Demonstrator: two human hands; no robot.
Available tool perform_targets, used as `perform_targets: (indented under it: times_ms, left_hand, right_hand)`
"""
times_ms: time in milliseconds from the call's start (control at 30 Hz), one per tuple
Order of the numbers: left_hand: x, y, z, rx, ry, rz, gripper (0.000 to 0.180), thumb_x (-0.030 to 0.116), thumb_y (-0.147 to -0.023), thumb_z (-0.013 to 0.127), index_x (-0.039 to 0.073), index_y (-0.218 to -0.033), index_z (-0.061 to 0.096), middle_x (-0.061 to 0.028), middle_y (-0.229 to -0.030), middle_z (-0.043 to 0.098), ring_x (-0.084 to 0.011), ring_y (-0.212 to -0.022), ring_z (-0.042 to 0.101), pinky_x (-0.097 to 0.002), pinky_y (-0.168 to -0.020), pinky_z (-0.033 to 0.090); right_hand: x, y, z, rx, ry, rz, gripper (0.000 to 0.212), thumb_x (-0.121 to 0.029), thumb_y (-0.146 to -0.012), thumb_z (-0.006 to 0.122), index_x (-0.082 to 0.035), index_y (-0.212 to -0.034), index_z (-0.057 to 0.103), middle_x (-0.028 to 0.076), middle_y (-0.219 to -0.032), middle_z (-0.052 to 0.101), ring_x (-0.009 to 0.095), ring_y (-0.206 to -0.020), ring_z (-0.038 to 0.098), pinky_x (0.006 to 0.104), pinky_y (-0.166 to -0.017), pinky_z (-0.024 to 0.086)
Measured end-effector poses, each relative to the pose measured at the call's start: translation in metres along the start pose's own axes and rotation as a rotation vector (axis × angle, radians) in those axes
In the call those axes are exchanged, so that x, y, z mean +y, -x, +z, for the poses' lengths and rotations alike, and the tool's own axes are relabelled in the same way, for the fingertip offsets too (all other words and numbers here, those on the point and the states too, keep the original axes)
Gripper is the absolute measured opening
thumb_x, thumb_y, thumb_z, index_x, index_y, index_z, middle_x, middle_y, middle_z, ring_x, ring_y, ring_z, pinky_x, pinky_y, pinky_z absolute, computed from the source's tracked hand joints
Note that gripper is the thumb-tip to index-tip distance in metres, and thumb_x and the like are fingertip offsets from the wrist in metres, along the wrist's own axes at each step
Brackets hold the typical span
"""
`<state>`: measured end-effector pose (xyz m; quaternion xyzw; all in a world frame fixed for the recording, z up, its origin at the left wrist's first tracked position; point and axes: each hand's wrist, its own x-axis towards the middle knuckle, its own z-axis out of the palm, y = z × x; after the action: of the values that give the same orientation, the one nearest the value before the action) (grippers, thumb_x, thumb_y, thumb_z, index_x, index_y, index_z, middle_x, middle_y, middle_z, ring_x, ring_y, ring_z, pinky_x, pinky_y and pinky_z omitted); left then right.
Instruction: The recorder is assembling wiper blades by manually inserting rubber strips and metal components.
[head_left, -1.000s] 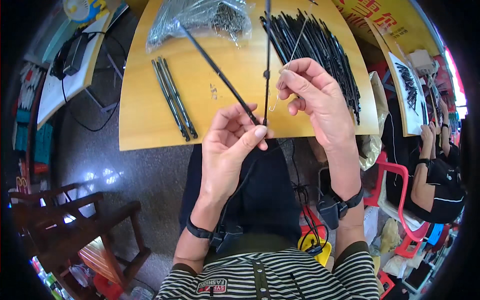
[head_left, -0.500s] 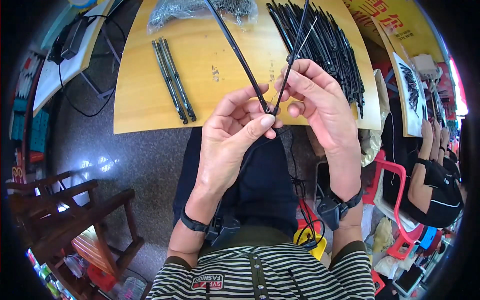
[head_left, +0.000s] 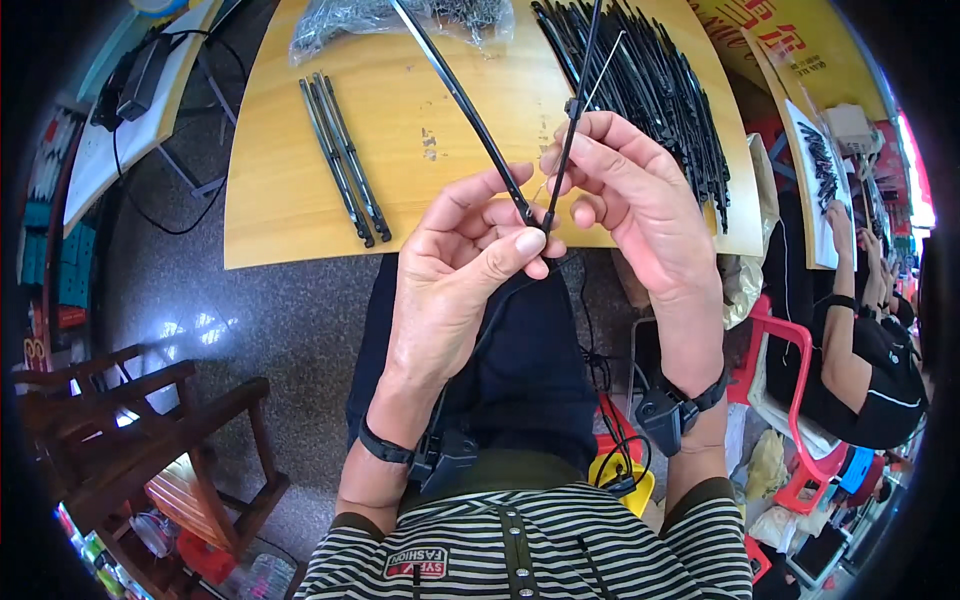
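Note:
My left hand [head_left: 460, 250] is closed, thumb over fingers, on the lower end of a V of two slim black bars. The left bar [head_left: 455, 85] of the V slants up and left; the right bar [head_left: 567, 140] rises nearly upright. Thin silvery wire shows between the bars near their joined end, too small to make out fully. My right hand [head_left: 645, 190] pinches beside the right bar. A thin metal rod [head_left: 605, 70] sticks up out of its fingers; its lower part is hidden.
On the wooden table [head_left: 400, 200] lie a pair of black bars [head_left: 345, 160], a large pile of similar bars [head_left: 650, 100] and a clear bag [head_left: 400, 20] of small metal pieces. At right, a person [head_left: 860, 370] works near a red chair [head_left: 800, 400]. Wooden chairs [head_left: 180, 430] stand left.
The bars and my left hand have shifted very slightly left. The thin rod has moved a little with my right hand. At right, the other person's hands have moved.

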<state>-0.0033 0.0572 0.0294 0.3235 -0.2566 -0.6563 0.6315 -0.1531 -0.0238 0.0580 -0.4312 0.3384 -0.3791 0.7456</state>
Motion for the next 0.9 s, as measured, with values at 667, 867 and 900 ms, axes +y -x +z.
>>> perform_targets:
  times_ms: [667,867,900]
  left_hand:
    - [-0.0014,0.0000,-0.0037,-0.016,0.159,-0.024,0.045,0.000,-0.083,0.059,0.002,-0.125,0.044,-0.0117,-0.093,0.059,-0.0177,-0.080,0.060,-0.0217,-0.066,0.049]
    - [0.0020,-0.0002,-0.0043,-0.029,0.182,-0.020,0.042,0.000,-0.083,0.059,-0.001,-0.122,0.045,-0.0086,-0.090,0.059,-0.0164,-0.079,0.061,-0.0236,-0.070,0.049]
    - [0.0027,-0.0002,-0.0040,-0.019,0.172,-0.021,0.040,0.002,-0.084,0.059,-0.001,-0.122,0.046,-0.0086,-0.090,0.059,-0.0161,-0.078,0.061,-0.0235,-0.069,0.049]
  right_hand:
    - [0.0031,-0.0059,0.0034,-0.030,-0.077,0.037,0.014,-0.013,-0.088,0.057,-0.004,-0.097,0.057,0.009,-0.090,0.064,0.011,-0.080,0.063,0.0187,-0.059,0.053]
    - [-0.0006,-0.0070,0.0056,-0.021,-0.062,0.020,0.013,-0.014,-0.088,0.057,-0.004,-0.096,0.056,0.008,-0.088,0.064,0.011,-0.079,0.063,0.0187,-0.059,0.052]
    - [-0.0020,-0.0066,0.0068,-0.020,-0.036,0.001,0.013,-0.014,-0.088,0.057,-0.005,-0.096,0.056,0.007,-0.087,0.063,0.011,-0.079,0.062,0.0184,-0.058,0.052]
